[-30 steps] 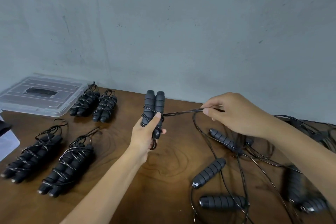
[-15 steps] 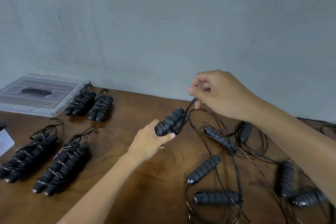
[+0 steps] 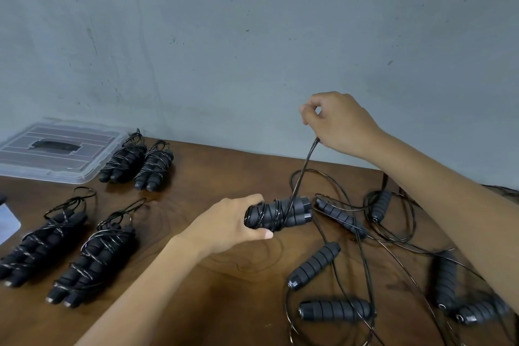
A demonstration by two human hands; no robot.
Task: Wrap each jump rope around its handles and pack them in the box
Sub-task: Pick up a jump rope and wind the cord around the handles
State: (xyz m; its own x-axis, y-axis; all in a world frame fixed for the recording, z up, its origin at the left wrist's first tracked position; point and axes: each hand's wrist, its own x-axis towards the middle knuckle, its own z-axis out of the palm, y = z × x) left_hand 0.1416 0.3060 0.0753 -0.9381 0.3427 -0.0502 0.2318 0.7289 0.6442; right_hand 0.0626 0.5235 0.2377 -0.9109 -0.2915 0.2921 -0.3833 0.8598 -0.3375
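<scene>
My left hand grips a pair of dark ribbed jump rope handles, held sideways just above the wooden table, with a few turns of thin black rope around them. My right hand is raised above and to the right, pinching that rope and pulling it taut upward from the handles. Several wrapped jump rope bundles lie at left: two near the back and two nearer me.
A clear plastic box with its lid on sits at the back left against the grey wall. Loose handles and tangled black rope spread over the right side of the table. A pale object pokes in at the left edge.
The left hand tipped the handles from upright to lying sideways and lowered them. The right hand rose from beside the handles to above them, carrying the rope up and around.
</scene>
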